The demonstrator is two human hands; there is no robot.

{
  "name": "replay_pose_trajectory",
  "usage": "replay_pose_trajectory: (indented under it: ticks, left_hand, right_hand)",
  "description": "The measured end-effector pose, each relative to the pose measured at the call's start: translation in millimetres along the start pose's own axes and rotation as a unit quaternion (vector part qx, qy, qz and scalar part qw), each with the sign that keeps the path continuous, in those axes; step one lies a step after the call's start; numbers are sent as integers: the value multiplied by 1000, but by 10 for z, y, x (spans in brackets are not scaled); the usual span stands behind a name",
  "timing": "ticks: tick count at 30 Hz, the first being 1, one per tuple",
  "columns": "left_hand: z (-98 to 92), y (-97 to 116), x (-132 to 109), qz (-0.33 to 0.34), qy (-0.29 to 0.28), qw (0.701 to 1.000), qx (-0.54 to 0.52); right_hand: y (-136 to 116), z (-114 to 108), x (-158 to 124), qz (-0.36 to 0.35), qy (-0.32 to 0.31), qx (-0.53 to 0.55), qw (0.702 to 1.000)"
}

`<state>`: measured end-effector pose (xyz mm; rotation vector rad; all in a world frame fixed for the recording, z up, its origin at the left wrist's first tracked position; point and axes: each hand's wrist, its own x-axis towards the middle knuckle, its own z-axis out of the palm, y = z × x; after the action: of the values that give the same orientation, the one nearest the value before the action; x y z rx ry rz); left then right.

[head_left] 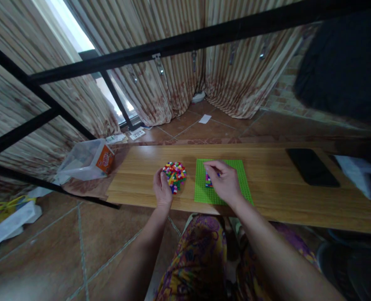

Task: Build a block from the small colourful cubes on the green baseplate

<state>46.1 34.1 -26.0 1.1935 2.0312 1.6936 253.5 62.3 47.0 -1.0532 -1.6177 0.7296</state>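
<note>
A heap of small toy bricks (177,174) in many colours lies on the wooden bench top (144,163). My left hand (162,187) rests at the heap's left edge, fingers loosely extended and slightly apart, with nothing visible held in it. To the right of the heap lies a studded green baseplate (199,188). Over its middle is my right hand (225,180), thumb and forefinger pinched together; whatever is between them is too small or hidden to make out. Several purple, blue and pink bricks (208,182) sit on the baseplate, partly covered by that hand.
A black phone-like slab (312,167) lies on the bench to the right, near white papers (354,173). A clear plastic box (82,161) with an orange label stands off the left end. Dark metal bars (125,58) cross in front of the curtains (169,83).
</note>
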Motion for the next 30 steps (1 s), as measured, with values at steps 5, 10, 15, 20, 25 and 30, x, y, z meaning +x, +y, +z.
replay_pose_trajectory:
  ticks: [5,10,15,20,25,30]
  left_hand:
    - [-14,-79,14,-30,22,998,-45]
    - [-12,-83,20,-37,18,997,-60]
    - [-23,-28,6,-19,10,999,-41]
    - [-17,-15,6,-11,-2,999,-37]
    - [-13,-21,7,-18,5,999,-33]
    - [-15,-37,18,-17,0,999,-36]
  right_hand:
    - [-66,507,-273,-34,-226,-102,968]
    - [29,788,-424,-11,-267,-208,941]
    - [98,877,-444,7,-235,-235,943]
    - [98,907,-444,9,-225,-234,946]
    - [46,849,-437,9,-201,-180,963]
    - [-74,685,-378,32,-145,-74,986]
